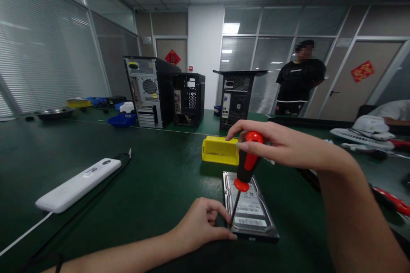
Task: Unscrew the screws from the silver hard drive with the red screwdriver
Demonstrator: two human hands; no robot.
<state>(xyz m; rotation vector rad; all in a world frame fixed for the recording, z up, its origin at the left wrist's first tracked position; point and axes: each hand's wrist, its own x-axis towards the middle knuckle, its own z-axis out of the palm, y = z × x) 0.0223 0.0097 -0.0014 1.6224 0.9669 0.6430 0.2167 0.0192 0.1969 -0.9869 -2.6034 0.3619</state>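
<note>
A silver hard drive [253, 204] with a white label lies flat on the green table in front of me. My right hand [262, 138] grips the top of a red and black screwdriver [249, 164], which stands slightly tilted over the drive. Its shaft runs down to the drive's near left corner. Beside that corner, my left hand [208, 222] has its thumb and index finger against the drive's edge, close around the screwdriver's tip. The tip itself is too small to make out. Just beyond the drive sits a yellow plastic bin [219, 151], partly behind my right hand.
A white power strip [78, 185] with cables lies at left. Computer cases [147, 94] stand along the back, near a blue bin [121, 120] and a metal bowl [54, 113]. Red-handled tools [392, 200] and a white keyboard [361, 137] are at right. A person [297, 79] stands beyond the table.
</note>
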